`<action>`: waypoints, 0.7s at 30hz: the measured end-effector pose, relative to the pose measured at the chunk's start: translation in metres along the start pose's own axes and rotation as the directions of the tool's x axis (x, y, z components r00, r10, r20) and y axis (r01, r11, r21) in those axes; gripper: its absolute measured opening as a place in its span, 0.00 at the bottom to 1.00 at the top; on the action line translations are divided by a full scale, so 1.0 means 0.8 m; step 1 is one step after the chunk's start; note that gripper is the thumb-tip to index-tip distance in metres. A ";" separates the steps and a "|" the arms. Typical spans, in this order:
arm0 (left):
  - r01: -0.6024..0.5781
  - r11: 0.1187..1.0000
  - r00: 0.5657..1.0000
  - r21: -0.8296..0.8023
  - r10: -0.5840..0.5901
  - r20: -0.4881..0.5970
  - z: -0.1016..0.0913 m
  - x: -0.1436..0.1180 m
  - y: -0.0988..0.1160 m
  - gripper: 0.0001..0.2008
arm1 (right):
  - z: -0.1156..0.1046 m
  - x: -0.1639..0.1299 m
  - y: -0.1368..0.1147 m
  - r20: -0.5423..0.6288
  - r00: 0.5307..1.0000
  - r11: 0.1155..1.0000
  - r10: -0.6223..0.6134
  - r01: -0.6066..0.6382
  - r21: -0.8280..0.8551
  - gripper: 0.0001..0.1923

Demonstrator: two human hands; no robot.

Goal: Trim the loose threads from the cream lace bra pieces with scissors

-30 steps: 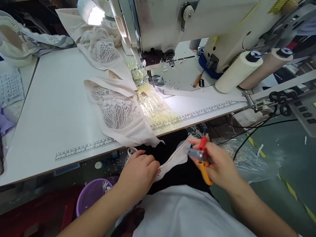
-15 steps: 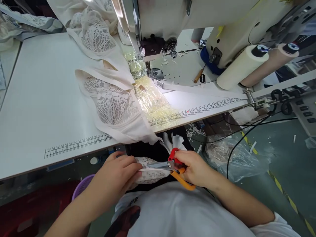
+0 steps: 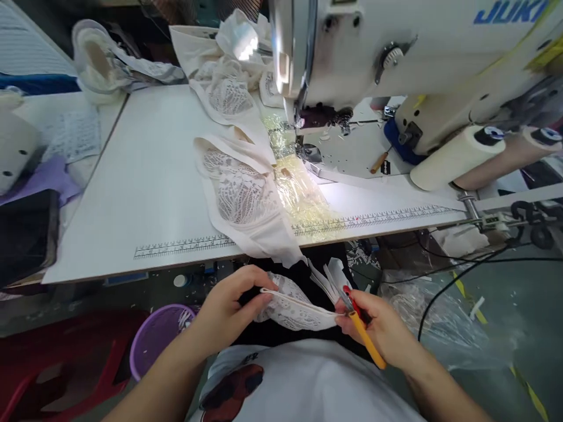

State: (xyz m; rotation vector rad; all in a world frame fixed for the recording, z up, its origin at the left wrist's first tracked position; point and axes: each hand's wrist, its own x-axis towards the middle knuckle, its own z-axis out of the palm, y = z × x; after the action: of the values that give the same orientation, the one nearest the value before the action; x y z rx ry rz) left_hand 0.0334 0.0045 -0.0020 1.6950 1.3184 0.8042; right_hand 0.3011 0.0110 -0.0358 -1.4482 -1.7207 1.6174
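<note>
Over my lap, my left hand pinches one end of a cream lace bra cup. My right hand pinches the cup's other end while also holding red and orange thread snips against the palm. The cup's edge is stretched taut between the two hands. A chain of sewn lace cups trails from the white sewing machine across the white table and hangs over its front edge just above my hands.
A purple basket stands on the floor at lower left beside a red stool. Cream rolls lie at the machine's right. Clear plastic and black cables lie on the floor to the right. More cups are piled at the table's far left.
The snips' blades have left the lace. Both hands have spread apart and pulled the cup flat and taut. The camera has swung left and up.
</note>
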 end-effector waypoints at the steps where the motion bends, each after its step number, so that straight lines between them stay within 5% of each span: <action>1: 0.005 1.000 1.000 -0.019 -0.006 -0.020 0.007 0.000 0.001 0.05 | 0.000 -0.003 0.005 -0.001 0.999 0.998 0.043 -0.043 0.042 0.13; 6: -0.070 0.997 0.987 -0.029 0.065 -0.150 0.046 0.008 0.013 0.09 | -0.009 -0.013 0.021 0.042 0.988 0.987 0.146 -0.148 0.056 0.13; 9: -0.188 0.982 0.975 0.000 0.187 -0.124 0.066 0.014 0.017 0.15 | -0.017 -0.013 0.012 0.010 0.991 0.989 0.136 -0.136 0.060 0.13; 14: -0.303 0.953 0.951 -0.007 0.302 -0.062 0.087 0.022 0.020 0.22 | -0.023 -0.001 -0.025 -0.122 0.986 0.985 -0.111 0.125 0.116 0.10; 21: -0.301 0.953 0.954 -0.029 0.301 -0.001 0.089 0.032 0.026 0.22 | -0.024 0.022 -0.063 -0.015 0.960 0.955 -0.280 0.280 0.097 0.09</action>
State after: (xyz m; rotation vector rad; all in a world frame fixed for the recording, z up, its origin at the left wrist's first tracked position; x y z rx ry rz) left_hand 0.1100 0.0112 -0.0159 1.9000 1.0529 0.9884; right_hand 0.2888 0.0447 0.0078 -1.1014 -1.7294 1.5229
